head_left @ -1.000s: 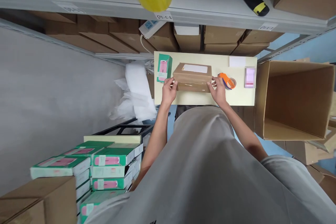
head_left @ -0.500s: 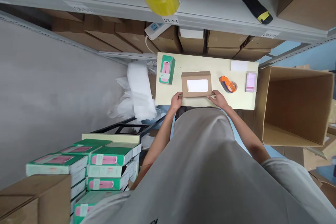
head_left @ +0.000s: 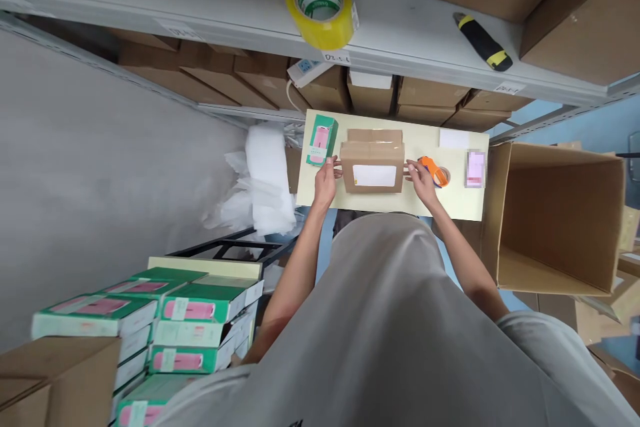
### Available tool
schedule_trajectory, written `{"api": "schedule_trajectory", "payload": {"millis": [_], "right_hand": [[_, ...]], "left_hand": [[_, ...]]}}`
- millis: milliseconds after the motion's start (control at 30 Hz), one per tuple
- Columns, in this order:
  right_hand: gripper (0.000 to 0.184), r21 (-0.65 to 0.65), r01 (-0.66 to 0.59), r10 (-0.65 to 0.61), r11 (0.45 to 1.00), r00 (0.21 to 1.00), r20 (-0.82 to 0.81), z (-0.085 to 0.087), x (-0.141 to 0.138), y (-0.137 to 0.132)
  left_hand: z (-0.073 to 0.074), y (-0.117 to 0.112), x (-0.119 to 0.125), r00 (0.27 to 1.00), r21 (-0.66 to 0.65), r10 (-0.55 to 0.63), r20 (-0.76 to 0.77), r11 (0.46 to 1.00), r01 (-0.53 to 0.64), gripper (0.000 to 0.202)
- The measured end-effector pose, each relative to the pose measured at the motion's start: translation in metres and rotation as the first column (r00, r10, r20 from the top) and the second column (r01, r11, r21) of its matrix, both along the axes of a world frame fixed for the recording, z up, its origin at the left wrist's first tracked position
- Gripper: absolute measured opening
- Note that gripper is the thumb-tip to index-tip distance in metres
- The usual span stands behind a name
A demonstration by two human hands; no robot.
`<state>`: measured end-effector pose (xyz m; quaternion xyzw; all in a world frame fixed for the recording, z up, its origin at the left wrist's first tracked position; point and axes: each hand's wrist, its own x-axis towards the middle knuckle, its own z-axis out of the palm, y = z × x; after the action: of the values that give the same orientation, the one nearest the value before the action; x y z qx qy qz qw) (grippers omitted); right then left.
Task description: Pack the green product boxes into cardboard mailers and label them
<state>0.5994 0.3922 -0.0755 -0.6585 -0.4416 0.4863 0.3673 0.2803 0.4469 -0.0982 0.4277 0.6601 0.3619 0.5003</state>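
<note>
A brown cardboard box [head_left: 373, 159] with a white label [head_left: 374, 175] is tilted up above the pale table [head_left: 320, 197]. My left hand [head_left: 326, 181] grips its left end and my right hand [head_left: 423, 183] its right end, fingers pressed to the sides. Behind the box's upper edge shows a taped brown strip; whether it is part of this box I cannot tell. Just beyond my left hand stands a green box with a pink picture [head_left: 321, 140]. An orange tape dispenser [head_left: 434, 171] lies close by my right hand.
A white paper [head_left: 454, 139] and a blurred pink-and-white item [head_left: 475, 169] lie at the table's right. A large open carton [head_left: 505, 213] stands beside it. Bubble wrap [head_left: 270, 180] is at left. Overhead, a shelf holds yellow tape [head_left: 325, 30] and a cutter [head_left: 483, 42]. Green boxes [head_left: 190, 310] are stacked lower left.
The cardboard box has been tipped up from lying on the table. Both hands have moved from its near corners up along its two ends. The view has shifted slightly.
</note>
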Motion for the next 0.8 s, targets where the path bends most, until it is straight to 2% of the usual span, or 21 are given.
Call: {"api": "schedule_trajectory", "payload": {"millis": [100, 267, 367, 500, 567, 667, 800], "right_hand": [[0.089, -0.020, 0.001, -0.002, 1.000, 1.000, -0.016, 0.004, -0.001, -0.016], [0.097, -0.162, -0.050, 0.071, 0.985, 0.989, 0.130, -0.004, -0.001, -0.030], [0.089, -0.102, -0.067, 0.092, 0.993, 0.962, 0.256, 0.001, -0.001, -0.025], [0.078, 0.048, -0.156, 0.124, 0.987, 0.906, 0.406, 0.018, -0.008, -0.003], [0.071, 0.029, -0.241, 0.200, 0.970, 0.860, 0.470, 0.027, -0.016, 0.009], [0.060, -0.078, -0.382, 0.358, 0.921, 0.748, 0.559, 0.039, -0.030, 0.022], [0.042, -0.219, -0.510, 0.519, 0.832, 0.575, 0.632, 0.052, -0.046, 0.027]], "left_hand": [[0.003, -0.017, -0.004, 0.998, -0.013, -0.013, 0.059, 1.000, 0.014, 0.077], [-0.007, -0.031, -0.001, 1.000, -0.221, 0.016, 0.009, 0.975, -0.013, 0.071], [-0.005, -0.028, 0.001, 0.998, -0.131, -0.015, -0.067, 0.991, 0.006, 0.054], [0.010, -0.016, 0.014, 0.964, 0.070, -0.101, -0.244, 0.990, 0.121, 0.030], [0.018, -0.012, 0.025, 0.928, 0.088, -0.161, -0.336, 0.976, 0.201, 0.025], [0.026, -0.013, 0.037, 0.879, 0.064, -0.211, -0.427, 0.963, 0.263, 0.030], [0.029, -0.028, 0.036, 0.834, 0.045, -0.254, -0.489, 0.948, 0.315, 0.024]]}}
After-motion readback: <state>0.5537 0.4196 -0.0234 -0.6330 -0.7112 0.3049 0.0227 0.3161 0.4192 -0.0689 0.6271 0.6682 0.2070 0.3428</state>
